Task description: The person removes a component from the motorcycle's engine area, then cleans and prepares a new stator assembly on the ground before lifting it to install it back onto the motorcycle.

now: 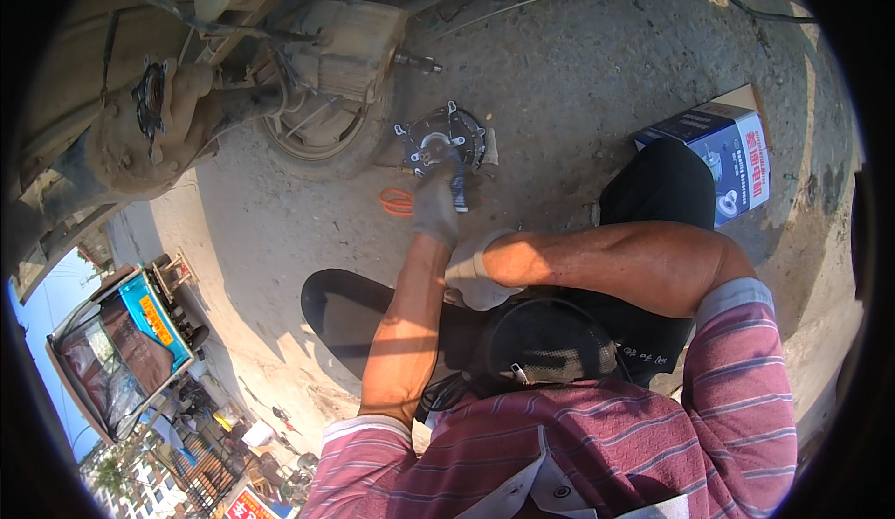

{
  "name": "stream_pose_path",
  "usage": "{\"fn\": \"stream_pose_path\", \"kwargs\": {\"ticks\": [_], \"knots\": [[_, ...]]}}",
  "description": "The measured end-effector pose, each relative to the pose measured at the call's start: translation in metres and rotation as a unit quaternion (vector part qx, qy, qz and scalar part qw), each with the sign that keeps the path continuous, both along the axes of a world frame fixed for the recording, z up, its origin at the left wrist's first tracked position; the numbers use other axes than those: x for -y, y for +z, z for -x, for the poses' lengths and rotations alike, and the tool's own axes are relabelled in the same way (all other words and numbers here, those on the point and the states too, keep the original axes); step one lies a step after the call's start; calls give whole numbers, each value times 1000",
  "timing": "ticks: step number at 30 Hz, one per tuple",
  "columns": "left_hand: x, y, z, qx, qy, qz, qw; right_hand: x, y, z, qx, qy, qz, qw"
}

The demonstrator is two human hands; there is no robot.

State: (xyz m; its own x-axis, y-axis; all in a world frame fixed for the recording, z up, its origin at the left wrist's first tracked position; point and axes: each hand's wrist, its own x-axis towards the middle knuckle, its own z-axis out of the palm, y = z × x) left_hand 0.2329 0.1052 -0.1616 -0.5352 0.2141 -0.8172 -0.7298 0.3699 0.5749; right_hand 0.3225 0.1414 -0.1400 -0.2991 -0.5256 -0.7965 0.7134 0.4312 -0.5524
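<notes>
My gloved left hand [434, 204] reaches over the floor at a dark blue and silver tube-like item [458, 188]; its blurred fingers do not show whether they grip it. Just beyond sits a round black part with metal tabs [429, 137], partly behind that hand. Orange-handled scissors or pliers [395, 202] lie to the left of it. My gloved right hand [475, 276] is low over my lap, fingers curled; what they hold, if anything, is hidden.
A dusty vehicle axle housing [149, 146] and wheel assembly [326, 62] hang at upper left. An open blue-and-white cardboard box [736, 169] stands right, beside my dark-clad knee [657, 188]. A turquoise three-wheeled vehicle [140, 314] is parked left on the pavement [242, 267], near assorted clutter.
</notes>
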Motion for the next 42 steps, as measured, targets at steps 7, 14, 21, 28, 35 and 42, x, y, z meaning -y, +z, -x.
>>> {"fn": "stream_pose_path", "kwargs": {"ticks": [7,14,21,28,35,42], "knots": [[-5,3,2,-11,-5,16,1000,-12,-11,-9,-55,-67,88,992],[-6,1,0,-11,2,6,1000,-17,7,-13,-46,-69,80,993],[-8,3,2,-12,-20,23,999,-29,18,-7,-35,-40,42,998],[-9,5,3,-7,-33,28,999,-31,28,-5,-123,-4,49,991],[-9,7,3,-4,-30,26,999,-25,17,-9,-24,-85,72,993],[-10,12,4,2,-48,33,998,8,-33,-17,-24,-76,61,995]]}}
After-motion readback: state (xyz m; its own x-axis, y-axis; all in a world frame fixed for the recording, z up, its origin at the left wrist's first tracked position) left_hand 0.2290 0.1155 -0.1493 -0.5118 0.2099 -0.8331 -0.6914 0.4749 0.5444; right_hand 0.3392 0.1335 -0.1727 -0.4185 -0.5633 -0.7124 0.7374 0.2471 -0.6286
